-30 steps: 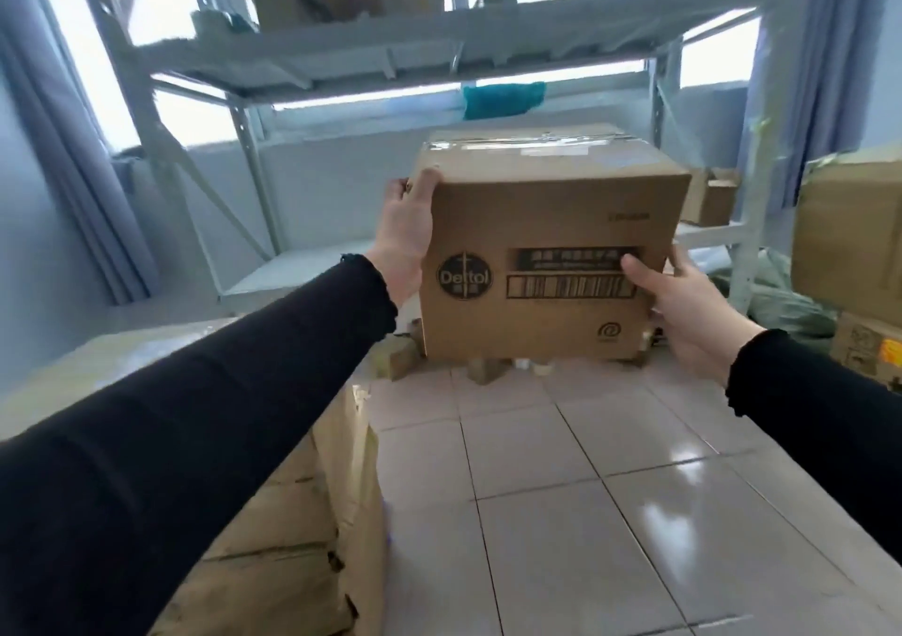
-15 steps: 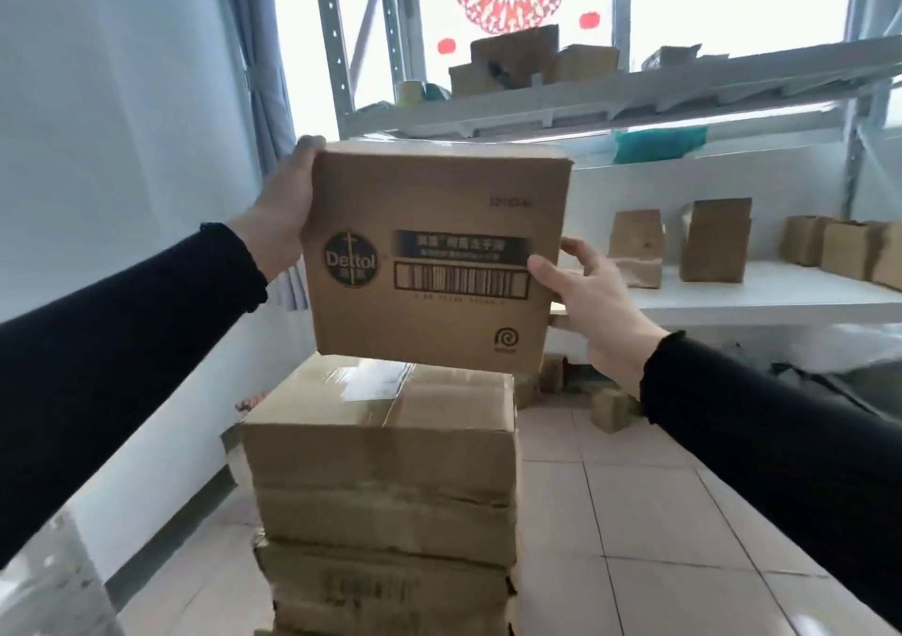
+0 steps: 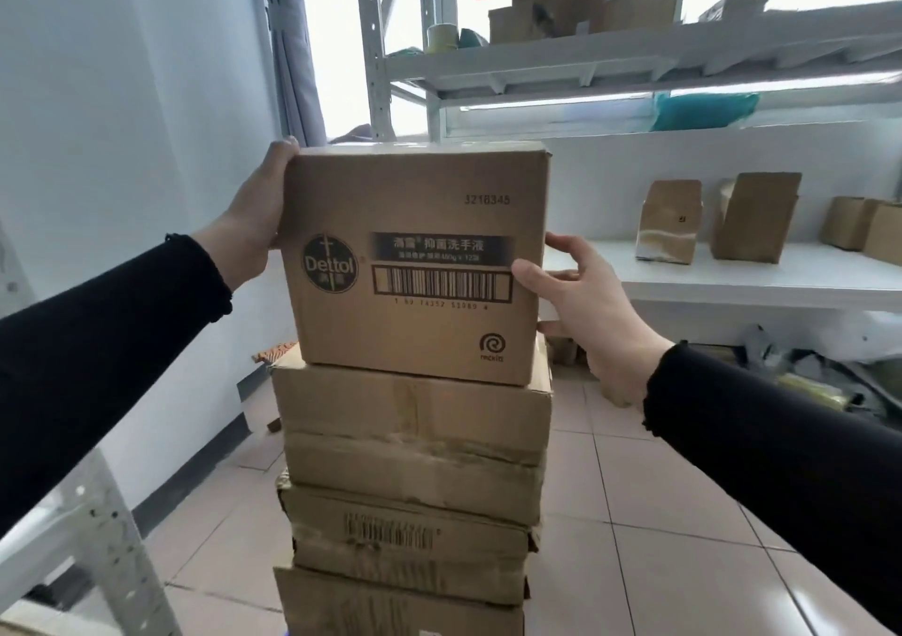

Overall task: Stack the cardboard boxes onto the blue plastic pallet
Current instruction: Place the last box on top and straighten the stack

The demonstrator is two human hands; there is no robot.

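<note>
Both hands clamp one cardboard box (image 3: 415, 264) between them. The left hand (image 3: 254, 225) presses flat against its upper left side, fingertips curled over the top corner; the right hand (image 3: 590, 313) grips the lower right edge, thumb across the printed front near the barcode. The box (Dettol logo on its face) sits at the top of a stack of boxes (image 3: 410, 469), its bottom edge at the top box of that stack; whether it rests fully on it or hangs just above cannot be told. The stack stands on a tiled floor (image 3: 634, 538) beside a white wall (image 3: 122, 123). Only a sliver of blue shows at the foot of the stack. Behind, a metal shelf (image 3: 732, 279) carries several small cartons.
</note>
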